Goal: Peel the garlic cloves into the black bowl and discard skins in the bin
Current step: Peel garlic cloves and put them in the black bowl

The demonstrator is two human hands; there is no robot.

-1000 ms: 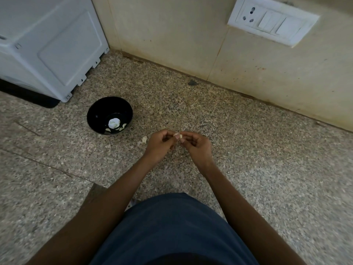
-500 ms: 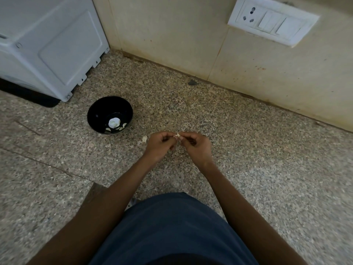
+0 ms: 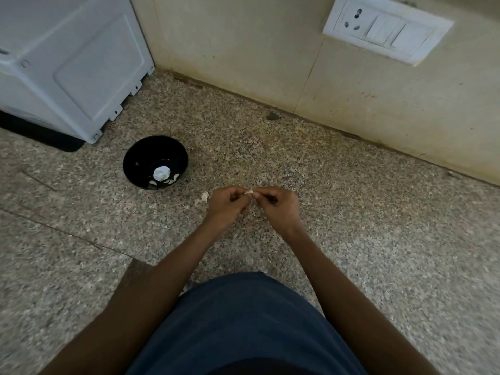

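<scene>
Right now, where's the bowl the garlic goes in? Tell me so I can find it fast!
Find the big white appliance in the far left corner of the speckled granite counter. Just in front of its near corner sits the black bowl, left of the two hands. It is the only round, shiny dark thing there, with pale peeled cloves at its bottom.

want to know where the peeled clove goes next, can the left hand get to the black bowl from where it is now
Probably yes. The left hand is pinching the garlic clove together with the right hand, and the black bowl sits open on the counter to its left, with only small skin scraps lying between them.
</scene>
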